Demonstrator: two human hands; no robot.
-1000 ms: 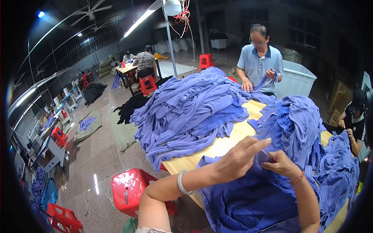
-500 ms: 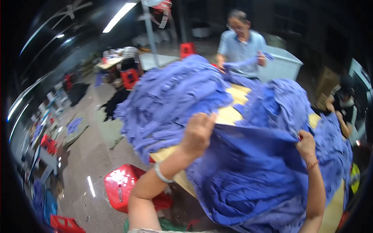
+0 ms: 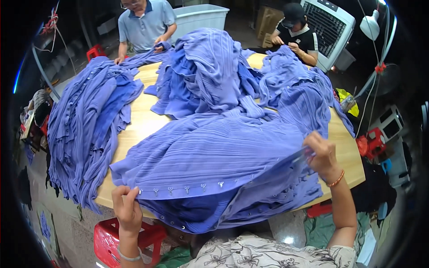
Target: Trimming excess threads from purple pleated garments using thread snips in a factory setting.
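Note:
A periwinkle ribbed cardigan (image 3: 205, 145) lies spread on the table before me, its front band running across between my hands. Small metallic-looking fittings with white thread dot the band. My left hand (image 3: 127, 209) pinches the band's left end at the table's near edge. Closed at the other end, my right hand (image 3: 321, 155) holds the band raised and stretched; a small dark, reddish thing shows at its fingers, too blurred to name. Beneath the band, a darker blue inside and round buttons on the lower edge are visible.
Heaps of similar garments lie left (image 3: 85, 120), centre (image 3: 210, 67) and right (image 3: 295, 85) on the wooden table (image 3: 132, 138). Two people work across it. A red stool (image 3: 105, 241) stands near my left arm. A white bin (image 3: 201, 18) and an air cooler (image 3: 328, 33) stand behind.
My view has swung right and downward. The cardigan, held up between both hands before, now lies lowered over the table with its band stretched out. My left hand has dropped to the near edge.

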